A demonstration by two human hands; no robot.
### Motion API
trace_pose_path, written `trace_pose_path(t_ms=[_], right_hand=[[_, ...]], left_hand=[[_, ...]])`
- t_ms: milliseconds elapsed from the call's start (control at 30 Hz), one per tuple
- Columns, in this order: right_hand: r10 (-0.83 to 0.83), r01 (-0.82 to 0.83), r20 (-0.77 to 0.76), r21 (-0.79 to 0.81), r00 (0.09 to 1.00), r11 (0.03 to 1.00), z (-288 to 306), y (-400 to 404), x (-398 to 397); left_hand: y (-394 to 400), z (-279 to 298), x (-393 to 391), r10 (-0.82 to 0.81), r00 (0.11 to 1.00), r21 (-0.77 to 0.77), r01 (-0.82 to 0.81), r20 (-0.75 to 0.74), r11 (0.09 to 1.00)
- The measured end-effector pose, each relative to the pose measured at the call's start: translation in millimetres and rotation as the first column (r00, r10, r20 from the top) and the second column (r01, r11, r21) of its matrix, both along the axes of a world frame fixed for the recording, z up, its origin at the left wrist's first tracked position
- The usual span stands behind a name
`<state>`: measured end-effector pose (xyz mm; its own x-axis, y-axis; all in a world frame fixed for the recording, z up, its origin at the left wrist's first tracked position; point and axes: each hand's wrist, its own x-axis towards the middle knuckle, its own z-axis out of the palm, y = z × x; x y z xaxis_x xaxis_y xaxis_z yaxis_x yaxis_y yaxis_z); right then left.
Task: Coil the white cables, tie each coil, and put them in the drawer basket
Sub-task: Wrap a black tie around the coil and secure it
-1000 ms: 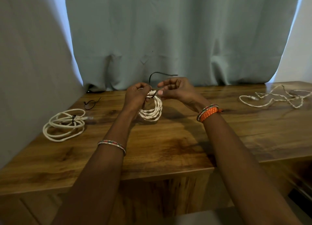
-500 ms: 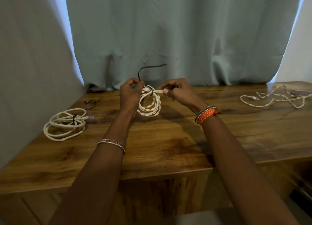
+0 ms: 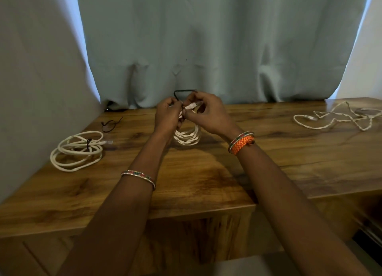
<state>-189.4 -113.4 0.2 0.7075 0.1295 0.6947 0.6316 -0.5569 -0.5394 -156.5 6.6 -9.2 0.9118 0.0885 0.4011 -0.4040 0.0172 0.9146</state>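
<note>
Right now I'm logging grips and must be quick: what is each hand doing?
Left hand: grips the top of the braided white coil.
Right hand: pinches the cable's plug end near the black tie.

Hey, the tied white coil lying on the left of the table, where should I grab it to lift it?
Grip the tied coil at its black tie, where the loops are bundled, coming from above since it lies flat on the table.
</note>
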Motion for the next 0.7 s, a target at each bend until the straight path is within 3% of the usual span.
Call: trace_pose_path(t_ms=[267, 433, 500, 600, 700], right_hand=[[0.026, -0.023, -0.058, 0.038, 0.998, 0.999, 1.3, -0.1, 3.5], [0.063, -0.044, -0.087, 0.212, 0.994, 0.976, 4.9, -2.0, 0.0], [0.045, -0.018, -0.117, 0.228, 0.992, 0.974, 5.5, -2.4, -0.8], [-0.065, 0.072, -0.053, 0.144, 0.997, 0.987, 4.1, 0.4, 0.0], [-0.232, 0.229, 0.052, 0.065, 0.971, 0.971, 1.4, 4.1, 2.8]], left_hand=[[-2.5, -2.7, -5.4, 0.012, 1.0, -0.026, -0.012, -0.009, 1.0], [-5.2, 0.8, -10.1, -0.137, 0.99, -0.075, 0.136, -0.014, 0.988], [-3.6, 0.2, -7.1, -0.127, 0.991, -0.067, 0.125, -0.033, 0.99], [-3.1, -2.5, -3.3, -0.058, 0.998, -0.019, 0.058, -0.027, 0.998], [-4.3, -2.7, -3.5, 0.022, 0.997, 0.036, -0.025, 0.078, 0.999]])
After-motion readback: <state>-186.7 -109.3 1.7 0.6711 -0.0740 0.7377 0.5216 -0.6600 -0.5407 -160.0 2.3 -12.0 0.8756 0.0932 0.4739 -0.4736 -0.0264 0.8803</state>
